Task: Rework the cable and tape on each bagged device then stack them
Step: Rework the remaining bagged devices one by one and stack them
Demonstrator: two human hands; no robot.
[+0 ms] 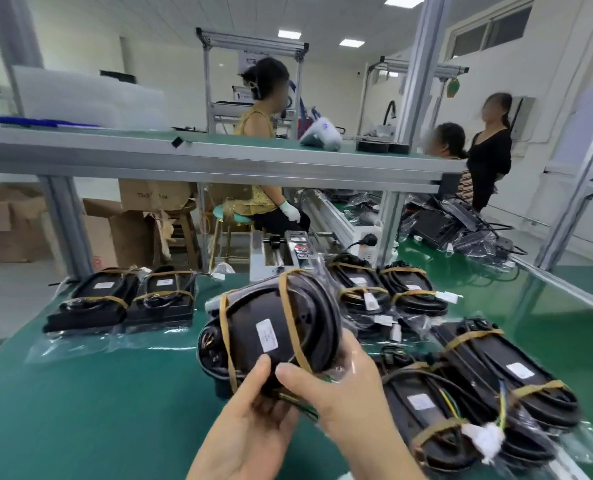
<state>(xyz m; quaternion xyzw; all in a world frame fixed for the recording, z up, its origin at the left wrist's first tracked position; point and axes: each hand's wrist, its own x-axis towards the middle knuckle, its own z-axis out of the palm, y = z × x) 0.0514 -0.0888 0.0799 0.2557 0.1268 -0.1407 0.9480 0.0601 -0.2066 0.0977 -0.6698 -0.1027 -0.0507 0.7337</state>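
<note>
Bright, even light falls from the ceiling panels (352,42) above the upper shelf (218,157); shadows beneath it are soft. Straight posts bow toward the frame edges, and the plastic bags (565,441) below the shelf glint and smear with motion blur.

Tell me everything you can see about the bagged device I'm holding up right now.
The held device is a black, rounded oblong unit inside a clear plastic bag, crossed by two tan tape bands, with a white label on its face and dark cable coiled at its left end. It is tilted above the green mat. The left hand grips it from beneath; the right hand grips its lower right edge.
</note>
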